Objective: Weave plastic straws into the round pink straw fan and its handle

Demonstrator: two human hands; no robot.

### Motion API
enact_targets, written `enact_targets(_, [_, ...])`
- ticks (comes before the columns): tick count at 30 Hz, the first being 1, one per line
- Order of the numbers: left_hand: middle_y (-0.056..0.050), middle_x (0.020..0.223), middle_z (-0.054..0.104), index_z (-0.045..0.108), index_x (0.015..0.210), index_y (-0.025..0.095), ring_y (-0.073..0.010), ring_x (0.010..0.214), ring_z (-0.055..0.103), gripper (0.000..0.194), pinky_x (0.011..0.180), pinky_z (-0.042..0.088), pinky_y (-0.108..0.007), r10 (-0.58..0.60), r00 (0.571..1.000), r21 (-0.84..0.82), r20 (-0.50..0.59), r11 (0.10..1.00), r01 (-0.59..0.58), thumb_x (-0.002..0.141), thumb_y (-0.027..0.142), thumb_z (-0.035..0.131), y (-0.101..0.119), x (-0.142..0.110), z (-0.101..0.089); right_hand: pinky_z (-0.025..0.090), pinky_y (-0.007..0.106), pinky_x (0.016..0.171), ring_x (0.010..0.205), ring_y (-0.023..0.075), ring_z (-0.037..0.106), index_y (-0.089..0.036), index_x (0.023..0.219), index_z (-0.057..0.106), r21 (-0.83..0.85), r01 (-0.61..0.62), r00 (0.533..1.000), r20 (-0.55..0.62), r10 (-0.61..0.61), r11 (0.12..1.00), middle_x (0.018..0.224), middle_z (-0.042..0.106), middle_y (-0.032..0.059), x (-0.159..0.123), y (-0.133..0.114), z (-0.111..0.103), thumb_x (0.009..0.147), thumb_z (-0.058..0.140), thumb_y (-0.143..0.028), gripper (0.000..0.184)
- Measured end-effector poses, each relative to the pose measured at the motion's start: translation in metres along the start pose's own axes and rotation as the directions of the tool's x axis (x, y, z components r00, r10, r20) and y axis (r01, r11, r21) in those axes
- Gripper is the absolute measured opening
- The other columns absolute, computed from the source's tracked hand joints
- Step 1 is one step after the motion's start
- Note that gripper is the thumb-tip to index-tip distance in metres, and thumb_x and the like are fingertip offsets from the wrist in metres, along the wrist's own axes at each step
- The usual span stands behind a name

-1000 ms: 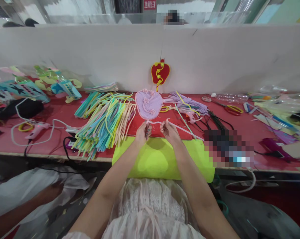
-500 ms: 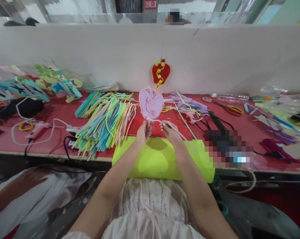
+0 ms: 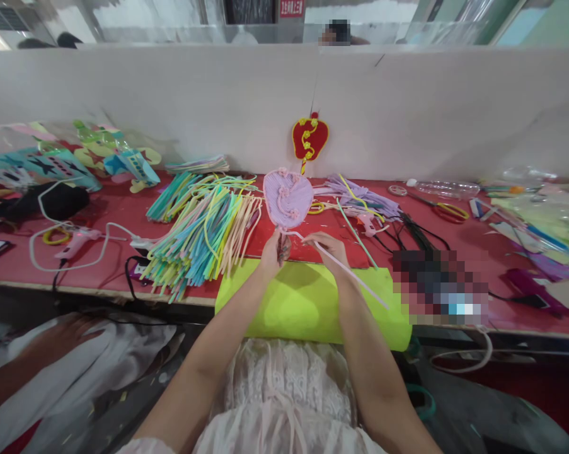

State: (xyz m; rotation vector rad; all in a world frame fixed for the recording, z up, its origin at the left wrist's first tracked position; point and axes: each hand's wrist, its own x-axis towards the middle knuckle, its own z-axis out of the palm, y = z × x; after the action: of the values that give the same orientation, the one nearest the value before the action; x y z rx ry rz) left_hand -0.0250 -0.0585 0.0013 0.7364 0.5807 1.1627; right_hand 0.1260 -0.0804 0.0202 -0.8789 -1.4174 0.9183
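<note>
A lilac fan-shaped craft (image 3: 288,200), made of pipe cleaners with small pink flowers, stands upright just beyond my hands. My left hand (image 3: 275,249) is closed around its lower end, and the fingers hide most of the handle. From there a pale pink pipe cleaner (image 3: 355,279) runs right, its long free end slanting down past my right wrist. My right hand (image 3: 326,246) pinches this pipe cleaner near the handle, fingers bent over it. Behind the lilac fan, a red fan with yellow trim (image 3: 310,140) leans at the partition.
A thick bundle of coloured pipe cleaners (image 3: 199,233) lies left, lilac ones (image 3: 360,195) right. A yellow-green roll (image 3: 303,309) lies along the table's front edge. Pink glue guns (image 3: 76,243) with cords and scissors (image 3: 447,211) lie around. A neighbour's arm (image 3: 33,359) is at far left.
My right hand has shifted along the pale pink pipe cleaner, whose free end now points lower right over the roll. The left hand keeps its hold, and the view has shifted slightly.
</note>
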Motion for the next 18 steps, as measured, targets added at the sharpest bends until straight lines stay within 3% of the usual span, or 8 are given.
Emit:
enact_targets(5, [0.007,0.048,0.035,0.038,0.065,0.017,-0.0021,0.033,0.027,0.029,0.031,0.016,-0.015,0.067,0.998,0.014,-0.021,0.998,-0.066,0.077,0.04,0.05,-0.0014,-0.001,0.0002,0.045,0.03,0.076,0.077,0.0163,0.058,-0.028,0.072,0.069,-0.047,0.022,0.999,0.039,-0.02,0.999,0.078,0.064,0.0019,0.0004,0.0053,0.0,0.069,0.062,-0.037,0.012])
enact_targets(11, [0.008,0.048,0.036,0.039,0.069,0.017,-0.0015,0.031,0.026,0.022,0.03,0.015,-0.014,0.034,0.996,-0.016,-0.088,0.999,-0.035,0.076,0.034,0.051,-0.0015,-0.0005,0.0017,0.046,0.03,0.076,0.074,0.0153,0.058,-0.028,0.074,0.068,-0.035,0.011,1.0,-0.01,-0.012,0.999,0.076,0.064,0.0009,0.0009,0.0054,0.0007,0.068,0.064,-0.032,0.009])
enact_targets(18, [0.008,0.049,0.037,0.045,0.074,0.017,-0.0009,0.032,0.027,0.018,0.031,0.014,-0.014,0.044,0.993,0.033,-0.112,0.999,-0.041,0.072,0.03,0.057,-0.0029,0.0004,0.0015,0.047,0.027,0.071,0.066,0.0127,0.058,-0.023,0.075,0.069,0.085,-0.069,0.982,-0.168,0.083,0.994,0.071,0.065,0.0005,0.0007,0.0031,0.0049,0.066,0.065,-0.029,0.012])
